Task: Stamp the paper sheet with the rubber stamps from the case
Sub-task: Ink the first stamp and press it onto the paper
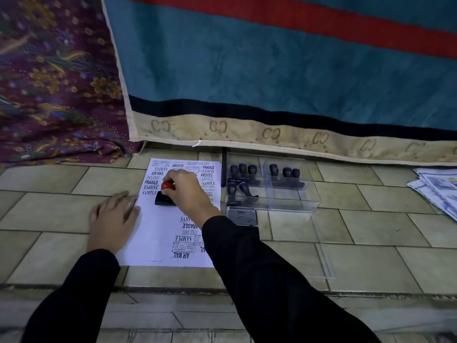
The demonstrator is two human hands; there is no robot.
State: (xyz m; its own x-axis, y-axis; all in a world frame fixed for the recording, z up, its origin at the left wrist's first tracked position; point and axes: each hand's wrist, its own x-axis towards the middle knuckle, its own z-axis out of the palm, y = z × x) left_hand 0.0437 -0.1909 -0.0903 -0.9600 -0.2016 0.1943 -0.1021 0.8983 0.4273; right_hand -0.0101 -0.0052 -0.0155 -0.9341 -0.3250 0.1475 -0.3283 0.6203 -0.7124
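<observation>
A white paper sheet (158,233) lies on the tiled floor, printed with several black stamp marks at its far end and lower right. My right hand (188,191) grips a rubber stamp (165,198) by its red knob, with the black base down on the paper's left middle. My left hand (113,216) lies flat, fingers spread over the sheet's left edge. To the right stands a clear plastic case (309,194) holding several dark-handled stamps (242,169).
A metal ink pad tin (241,216) sits in front of the case, and the clear lid (324,253) lies flat beside it. Printed papers (437,189) lie at the far right. A teal carpet edge (272,134) and patterned cloth (57,95) border the far side.
</observation>
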